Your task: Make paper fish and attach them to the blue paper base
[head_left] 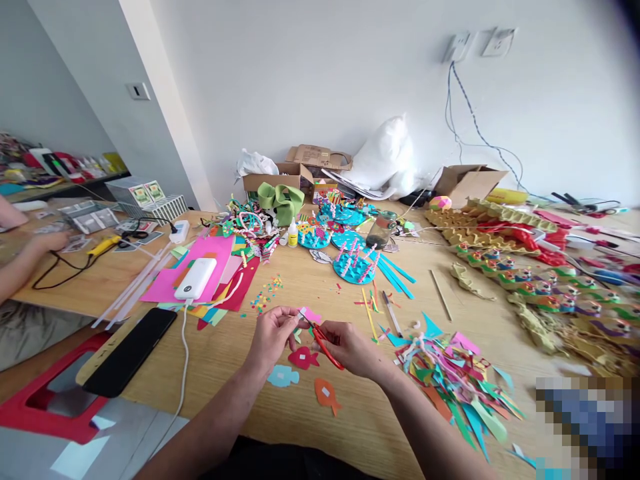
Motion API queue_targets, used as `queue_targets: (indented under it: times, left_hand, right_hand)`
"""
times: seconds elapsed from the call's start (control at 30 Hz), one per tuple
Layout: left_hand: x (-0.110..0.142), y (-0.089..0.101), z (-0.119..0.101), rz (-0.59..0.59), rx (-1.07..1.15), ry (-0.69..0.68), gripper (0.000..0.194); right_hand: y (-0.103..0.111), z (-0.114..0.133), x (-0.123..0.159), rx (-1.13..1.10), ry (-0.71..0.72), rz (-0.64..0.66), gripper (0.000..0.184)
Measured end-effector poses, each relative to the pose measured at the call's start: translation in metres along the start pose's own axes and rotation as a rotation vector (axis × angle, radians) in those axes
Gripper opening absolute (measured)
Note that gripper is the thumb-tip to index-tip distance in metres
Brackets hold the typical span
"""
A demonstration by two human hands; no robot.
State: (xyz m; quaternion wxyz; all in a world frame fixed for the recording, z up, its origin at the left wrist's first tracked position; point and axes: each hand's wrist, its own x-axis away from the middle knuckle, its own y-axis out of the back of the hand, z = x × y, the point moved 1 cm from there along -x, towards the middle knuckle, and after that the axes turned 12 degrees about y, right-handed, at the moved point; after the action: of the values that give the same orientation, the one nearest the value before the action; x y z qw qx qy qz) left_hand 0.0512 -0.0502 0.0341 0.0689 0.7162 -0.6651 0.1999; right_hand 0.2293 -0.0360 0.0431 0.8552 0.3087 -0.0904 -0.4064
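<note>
My right hand (345,345) is closed round the handles of red scissors (327,348). Their blades point up and left at a small white piece (303,313) pinched in the fingers of my left hand (273,337). A pink paper shape (313,316) shows just behind the blades; I cannot tell whether it is held too. Below my hands lie paper fish cut-outs: a red fish (303,358), a light blue fish (283,376) and an orange fish (327,395), each with a small white square on it. A green cut-out (299,335) is partly hidden by my fingers.
Paper scraps (460,380) pile up at right, with a pen (392,313) nearby. Blue discs (356,267) with twisted sticks stand ahead, beside a glue bottle (293,235). A power bank (195,279) and a phone (131,350) lie left. Another person's arm (30,263) rests far left.
</note>
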Motion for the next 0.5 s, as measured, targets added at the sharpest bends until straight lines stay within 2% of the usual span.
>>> queue_targets:
  times: [0.5]
  left_hand:
    - [-0.0006, -0.0008, 0.0016, 0.014, -0.002, -0.005, 0.033]
  right_hand:
    - [0.0012, -0.0043, 0.0008, -0.04, -0.025, -0.021, 0.042]
